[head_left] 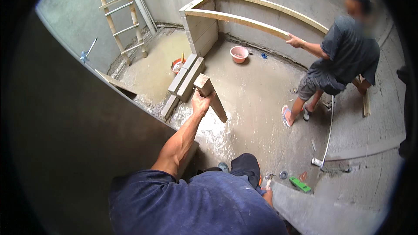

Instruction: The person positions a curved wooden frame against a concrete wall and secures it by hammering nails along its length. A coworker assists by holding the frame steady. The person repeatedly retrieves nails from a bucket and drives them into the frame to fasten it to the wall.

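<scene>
left hand (201, 103): arm extended forward; grip closed around a squared wooden beam (218, 107), with no slack seen. the beam is held at a slant, one cut end showing above the fist, the rest running toward the lower right of the view. right hand (268, 196): low at the person's side, partly hidden by the blue shirt (196, 204); grip appears closed on the pale handle of a hammer (268, 183). green tool (299, 184): on the floor (257, 91), right of the hammer. grey blocks (187, 78): lying together, beyond the left hand. pink basin (239, 54): upright on the floor, near the block pier (203, 34). wooden frame (244, 19): one end on the pier; a co-worker (348, 56) has one hand on its front rail. ladder (124, 19): upright, against the wall, upper left.
</scene>
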### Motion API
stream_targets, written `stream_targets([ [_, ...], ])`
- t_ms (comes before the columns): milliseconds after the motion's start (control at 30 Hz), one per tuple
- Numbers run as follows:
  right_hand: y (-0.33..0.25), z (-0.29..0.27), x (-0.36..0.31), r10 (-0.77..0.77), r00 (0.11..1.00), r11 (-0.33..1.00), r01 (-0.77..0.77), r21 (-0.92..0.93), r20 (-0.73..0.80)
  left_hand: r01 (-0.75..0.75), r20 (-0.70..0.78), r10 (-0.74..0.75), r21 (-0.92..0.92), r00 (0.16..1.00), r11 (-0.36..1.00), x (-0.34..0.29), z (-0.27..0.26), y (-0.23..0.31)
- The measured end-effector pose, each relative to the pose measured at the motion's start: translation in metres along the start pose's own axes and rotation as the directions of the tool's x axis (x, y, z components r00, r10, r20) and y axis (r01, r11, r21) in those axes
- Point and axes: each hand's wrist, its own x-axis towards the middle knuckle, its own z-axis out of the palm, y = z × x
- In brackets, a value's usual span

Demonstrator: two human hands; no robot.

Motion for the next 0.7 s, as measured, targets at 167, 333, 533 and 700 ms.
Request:
stream_targets([
  [167, -0.066, 0.032, 0.108, 0.130, 0.986, 0.992, -0.130, -0.007, 0.109, 0.002, -0.042, -0.002, -0.020, 0.999, 1.000, 0.159, 0.073, -0.009],
  [333, -0.196, 0.039, 0.235, 0.140, 0.959, 0.963, -0.074, -0.258, 0.246, -0.012, -0.078, 0.015, 0.037, 0.997, 0.999, 0.325, 0.147, -0.037],
  [533, -0.384, 0.014, 0.359, 0.112, 0.909, 0.876, 0.101, -0.472, 0.403, 0.107, -0.081, -0.101, 0.070, 0.992, 0.992, 0.495, 0.191, -0.057],
  [700, -0.535, 0.012, 0.426, 0.260, 0.918, 0.902, -0.121, -0.413, 0.298, 0.084, -0.157, -0.095, -0.077, 0.983, 0.994, 0.601, 0.213, -0.071],
])
